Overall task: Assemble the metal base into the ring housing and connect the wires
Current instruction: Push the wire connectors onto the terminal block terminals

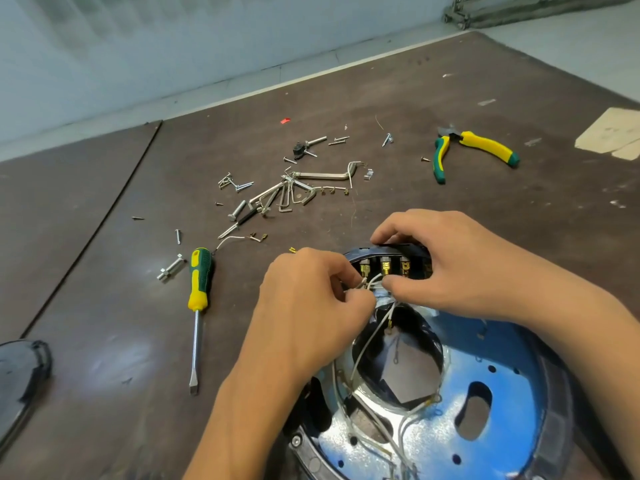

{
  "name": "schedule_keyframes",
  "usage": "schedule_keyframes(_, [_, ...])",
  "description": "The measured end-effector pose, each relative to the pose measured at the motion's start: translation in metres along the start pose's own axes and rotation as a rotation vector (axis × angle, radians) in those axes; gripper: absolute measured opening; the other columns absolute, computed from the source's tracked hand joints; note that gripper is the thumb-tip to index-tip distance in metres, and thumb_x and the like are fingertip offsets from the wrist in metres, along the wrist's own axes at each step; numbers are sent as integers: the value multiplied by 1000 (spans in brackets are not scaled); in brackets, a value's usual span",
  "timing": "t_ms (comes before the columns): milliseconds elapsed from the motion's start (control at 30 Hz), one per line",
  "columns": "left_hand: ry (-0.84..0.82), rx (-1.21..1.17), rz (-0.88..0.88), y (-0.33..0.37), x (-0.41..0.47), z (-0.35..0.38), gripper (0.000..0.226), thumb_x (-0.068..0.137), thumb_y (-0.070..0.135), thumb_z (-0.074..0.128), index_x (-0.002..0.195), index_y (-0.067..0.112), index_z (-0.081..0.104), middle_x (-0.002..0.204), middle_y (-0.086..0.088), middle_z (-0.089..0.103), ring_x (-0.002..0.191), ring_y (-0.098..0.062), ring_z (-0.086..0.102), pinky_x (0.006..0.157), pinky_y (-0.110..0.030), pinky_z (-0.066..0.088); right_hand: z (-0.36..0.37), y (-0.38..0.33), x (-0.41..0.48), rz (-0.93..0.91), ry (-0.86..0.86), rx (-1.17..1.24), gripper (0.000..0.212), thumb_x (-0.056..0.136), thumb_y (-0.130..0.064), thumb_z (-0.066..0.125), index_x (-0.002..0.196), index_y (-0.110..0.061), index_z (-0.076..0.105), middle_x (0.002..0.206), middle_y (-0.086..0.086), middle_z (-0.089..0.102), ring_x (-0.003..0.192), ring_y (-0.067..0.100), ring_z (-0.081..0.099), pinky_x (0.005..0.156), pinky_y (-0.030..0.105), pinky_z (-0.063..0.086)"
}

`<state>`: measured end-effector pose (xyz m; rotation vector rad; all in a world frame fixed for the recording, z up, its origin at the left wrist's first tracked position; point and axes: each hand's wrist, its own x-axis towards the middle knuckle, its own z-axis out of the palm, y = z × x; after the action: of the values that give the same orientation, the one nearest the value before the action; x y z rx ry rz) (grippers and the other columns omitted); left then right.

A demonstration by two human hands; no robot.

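Observation:
The shiny metal base, with a large round hole and several small ones, sits inside the dark ring housing at the lower right. At the housing's far rim a black terminal block shows brass tabs. White wires run up from the base to the block. My left hand pinches white wire ends just below the brass tabs. My right hand grips the top of the terminal block, its thumb pressing near the wires.
A yellow-green screwdriver lies left of the hands. Yellow-green pliers lie at the far right. Hex keys, screws and bolts are scattered beyond the hands. A dark curved part sits at the left edge.

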<state>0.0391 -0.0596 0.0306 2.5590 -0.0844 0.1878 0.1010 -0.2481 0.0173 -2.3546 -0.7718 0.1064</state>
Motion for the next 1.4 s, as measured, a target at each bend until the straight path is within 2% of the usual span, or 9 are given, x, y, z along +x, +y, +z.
schedule_keyframes(167, [19,84,20,1,1,2,13,60,36,59,62,27,68,46,9,55,49,-9,56,46,-20,38,1,1,1,-5,4,-1,46,75,-56,62,118,-38,59,106,-20,60,97,-8,55,77,9,39])
schedule_keyframes(267, [19,94,25,1,0,2,14,59,36,57,61,26,68,47,7,57,50,-9,57,47,-21,41,-1,0,0,2,14,9,47,77,-56,62,120,-38,59,110,-16,63,102,-2,58,84,20,47])
schedule_keyframes(367, [19,88,15,0,0,2,14,59,37,57,60,27,67,48,7,58,50,-8,57,48,-23,44,-1,-2,0,3,16,8,46,80,-56,62,122,-39,60,110,-14,63,103,1,57,88,27,49])
schedule_keyframes(500, [16,100,14,1,0,3,14,60,37,57,59,26,65,48,7,59,49,-9,57,49,-23,44,-1,-3,1,2,14,16,43,78,-58,58,117,-39,63,101,-15,61,95,1,58,85,29,49])
schedule_keyframes(700, [15,57,-5,0,-1,2,12,60,37,59,61,27,67,50,8,61,51,-9,58,51,-25,46,2,-1,3,-1,11,-12,40,81,-55,60,117,-39,62,101,-15,59,95,1,56,81,25,46])
schedule_keyframes(800, [4,48,6,1,-1,1,11,61,35,59,62,27,67,49,8,60,50,-9,58,50,-23,43,1,-3,3,-1,15,-28,41,80,-56,60,117,-39,62,100,-16,58,94,2,56,80,25,45])
schedule_keyframes(1067, [13,35,17,1,-1,2,15,64,38,57,65,28,68,49,10,58,53,-9,57,55,-28,50,5,-16,2,-9,1,-215,47,85,-58,57,128,-36,56,101,-10,51,94,11,51,79,30,43])
schedule_keyframes(1233, [6,38,35,0,0,2,14,69,35,57,66,28,69,48,11,57,52,-8,57,52,-24,46,11,-26,3,30,52,-281,37,89,-52,54,120,-33,57,99,-5,51,94,19,55,74,33,42])
schedule_keyframes(1400, [19,37,29,0,1,3,13,68,36,57,65,30,68,48,11,54,51,-8,54,53,-25,46,10,-27,3,41,75,-270,42,81,-55,52,115,-34,60,95,-7,50,93,19,55,74,35,43])
